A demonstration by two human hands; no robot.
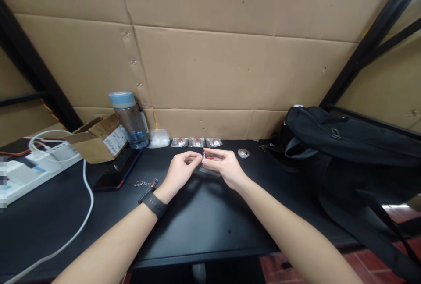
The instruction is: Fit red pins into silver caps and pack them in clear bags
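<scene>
Tabletop [210, 231], black. Left hand [180, 170], wrist watch [154, 203]: fingers nearly closed, apparently pinching the edge of a clear packet [210, 171] with a red part. Right hand [228, 168]: fingers slightly parted, gripping its other side; the two-sided hold likely steadies the small packet. From the hands: keyring [144, 183], between eight and nine o'clock; tape roll [243, 153], three o'clock, flat, within easy reach. Three filled packets [196, 142], twelve o'clock, in a row, presumably for order. Bottle [131, 119], ten o'clock, upright.
</scene>
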